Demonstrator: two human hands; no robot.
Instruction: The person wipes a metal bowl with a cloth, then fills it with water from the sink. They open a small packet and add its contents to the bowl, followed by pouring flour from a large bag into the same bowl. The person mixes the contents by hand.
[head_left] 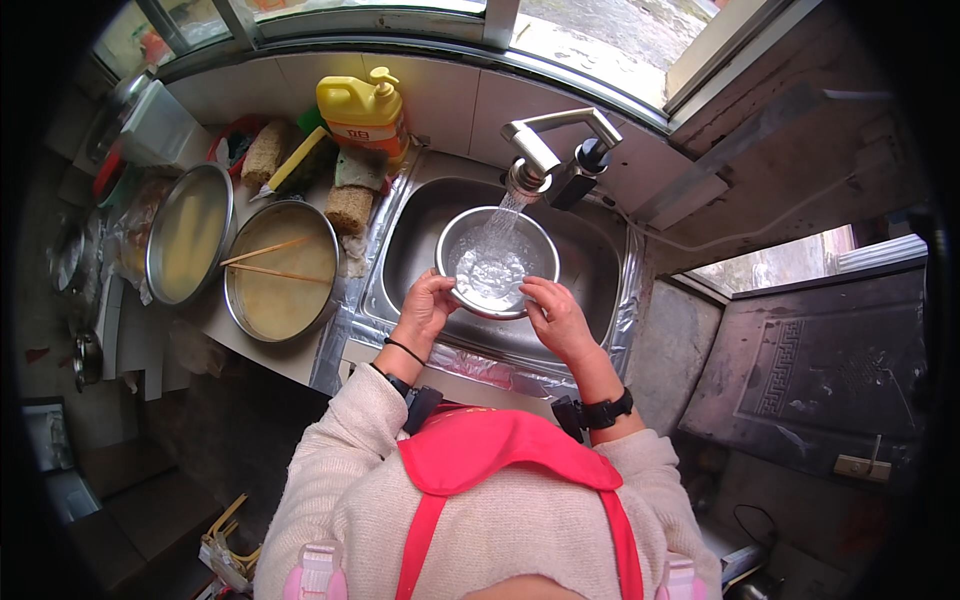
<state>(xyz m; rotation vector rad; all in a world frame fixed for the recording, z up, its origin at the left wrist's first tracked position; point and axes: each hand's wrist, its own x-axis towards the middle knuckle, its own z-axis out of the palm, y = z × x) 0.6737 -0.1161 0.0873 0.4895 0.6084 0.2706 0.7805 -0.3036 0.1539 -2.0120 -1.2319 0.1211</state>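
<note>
A round metal bowl (548, 250) is held between both hands over the sink (400, 240). Water pours into it from the faucet (528, 178), and the surface inside churns and bubbles. My left hand (428, 303) grips the bowl's near left rim, fingers bent against it. On the near right rim, my right hand (557, 315) holds with its fingertips, the thumb side partly hidden. The bowl's underside does not show.
Left of the sink stand a basin (285, 300) with chopsticks across it and another basin (160, 250) holding pale yellow pieces. A yellow pump jug (365, 115) and a loofah-like scrubber (350, 210) sit by the sink's back left corner. A dark door (810, 370) is at right.
</note>
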